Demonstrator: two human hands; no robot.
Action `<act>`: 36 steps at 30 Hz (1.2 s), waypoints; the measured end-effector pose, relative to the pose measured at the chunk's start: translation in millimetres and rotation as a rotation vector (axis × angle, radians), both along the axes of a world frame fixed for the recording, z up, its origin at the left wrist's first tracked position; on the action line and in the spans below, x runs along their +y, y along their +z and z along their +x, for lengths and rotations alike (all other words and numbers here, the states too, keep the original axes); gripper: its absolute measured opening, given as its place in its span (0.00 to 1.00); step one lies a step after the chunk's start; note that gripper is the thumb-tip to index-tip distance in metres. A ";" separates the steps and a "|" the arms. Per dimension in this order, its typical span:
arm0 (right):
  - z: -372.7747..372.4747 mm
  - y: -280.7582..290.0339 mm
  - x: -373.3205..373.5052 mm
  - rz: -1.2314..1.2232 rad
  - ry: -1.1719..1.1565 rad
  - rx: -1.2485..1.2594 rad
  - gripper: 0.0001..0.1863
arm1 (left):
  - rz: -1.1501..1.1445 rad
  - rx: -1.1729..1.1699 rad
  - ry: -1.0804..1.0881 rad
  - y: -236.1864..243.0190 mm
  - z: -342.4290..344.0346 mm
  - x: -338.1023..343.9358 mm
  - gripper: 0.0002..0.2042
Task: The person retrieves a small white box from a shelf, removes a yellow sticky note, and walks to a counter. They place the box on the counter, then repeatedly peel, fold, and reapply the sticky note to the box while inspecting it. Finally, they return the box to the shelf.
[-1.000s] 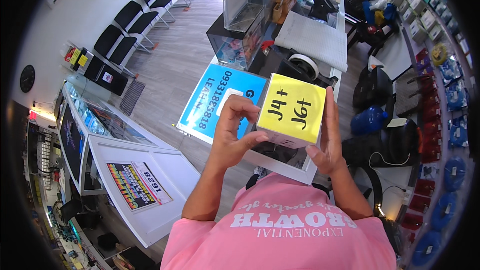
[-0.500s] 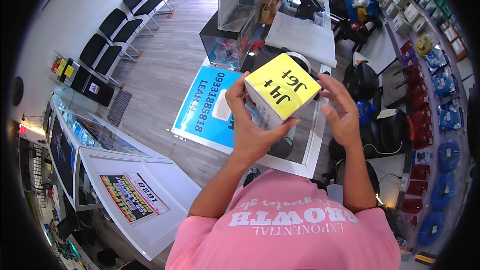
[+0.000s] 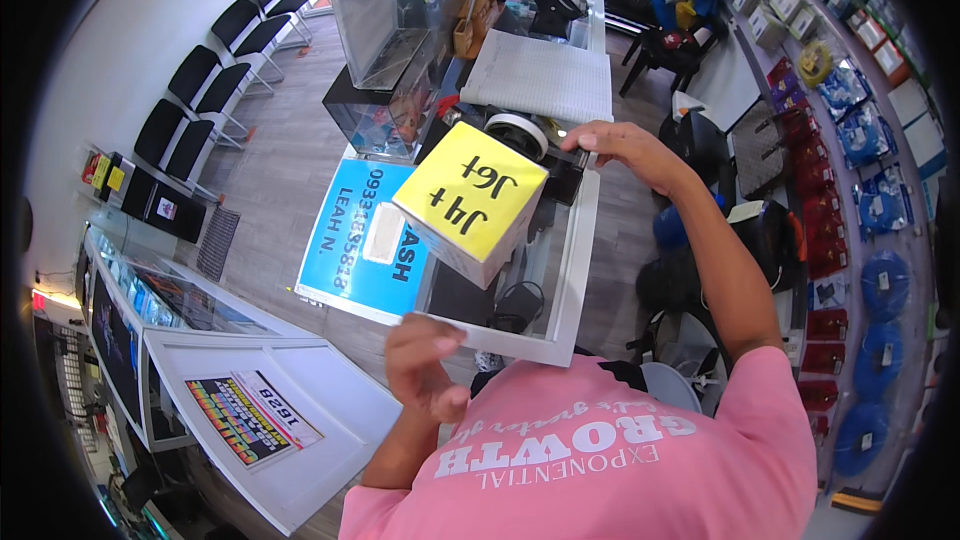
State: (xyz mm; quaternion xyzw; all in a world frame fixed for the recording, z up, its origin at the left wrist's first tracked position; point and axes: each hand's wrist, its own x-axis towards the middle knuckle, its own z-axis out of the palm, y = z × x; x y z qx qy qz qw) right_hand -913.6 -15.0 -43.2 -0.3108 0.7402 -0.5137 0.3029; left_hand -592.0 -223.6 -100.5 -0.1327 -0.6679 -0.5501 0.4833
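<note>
A white box with a yellow top label [image 3: 470,190] stands on the glass counter [image 3: 575,280], and neither hand touches it. My left hand [image 3: 425,365] hovers just off the near edge of the counter, fingers loosely curled and thumb apart, holding nothing. Beyond the box lies a white-rimmed roll [image 3: 518,135] with a black block [image 3: 563,177] beside it; together they look like a tape dispenser. My right hand [image 3: 630,152] reaches in from the right, its fingertips drawn together at the top of that block. What they pinch, if anything, is too small to make out.
A lined open notebook [image 3: 540,75] lies farther back on the counter. A blue sign [image 3: 350,230] covers its left part, with a clear-sided case [image 3: 385,105] behind. Black chairs [image 3: 190,130] line the left wall; hanging packets [image 3: 825,250] fill the right wall.
The box has gone from my left hand onto the counter. My left hand has drawn back toward me, and my right hand has moved to the black block. The view has shifted.
</note>
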 end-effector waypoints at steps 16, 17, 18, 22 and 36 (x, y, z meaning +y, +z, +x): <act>1.6 7.8 12.9 -0.275 0.093 -0.097 0.15 | 0.609 -0.822 -0.251 39.9 -81.7 145.0 0.15; 4.4 5.9 24.2 -0.270 0.077 -0.120 0.14 | 0.729 -0.802 -0.274 41.4 -97.4 150.6 0.18; 7.1 0.5 35.5 -0.264 0.063 -0.142 0.14 | 0.850 -0.777 -0.295 41.3 -113.4 155.1 0.22; 26.0 -6.1 76.3 -0.281 0.032 -0.204 0.13 | 1.227 -0.676 -0.371 35.8 -157.0 158.8 0.29; 48.8 -57.4 105.2 -0.241 -0.037 0.364 0.05 | 1.427 -0.476 -0.103 -1.1 -200.7 160.7 0.11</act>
